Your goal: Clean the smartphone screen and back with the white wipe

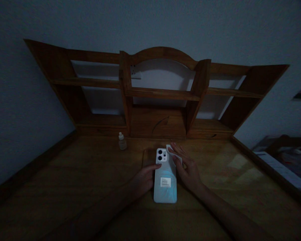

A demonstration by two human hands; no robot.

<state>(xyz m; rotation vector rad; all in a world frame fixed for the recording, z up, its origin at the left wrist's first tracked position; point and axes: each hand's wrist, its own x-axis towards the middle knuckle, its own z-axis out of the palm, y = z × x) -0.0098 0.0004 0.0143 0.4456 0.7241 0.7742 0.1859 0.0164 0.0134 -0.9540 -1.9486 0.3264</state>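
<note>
A pale blue-white phone (165, 194) is tilted up with its back toward me, the camera block at its upper left and a white printed label (165, 182) lower down. My left hand (144, 180) grips its left edge, thumb on the back just below the cameras; the other fingers are hidden behind it. At the upper right of the phone, my right hand (190, 169) holds a small white sheet (179, 160), a cloth or wipe, between thumb and fingers. The sheet is close beside the phone's edge; I cannot tell whether they touch.
A small dropper-type bottle with a white cap (122, 142) stands on the wooden desk (95, 167), left of the phone. A flat brown item (147, 156) lies behind the phone. The wooden shelf unit (163, 93) rises at the back. Papers (278, 167) lie beyond the right edge.
</note>
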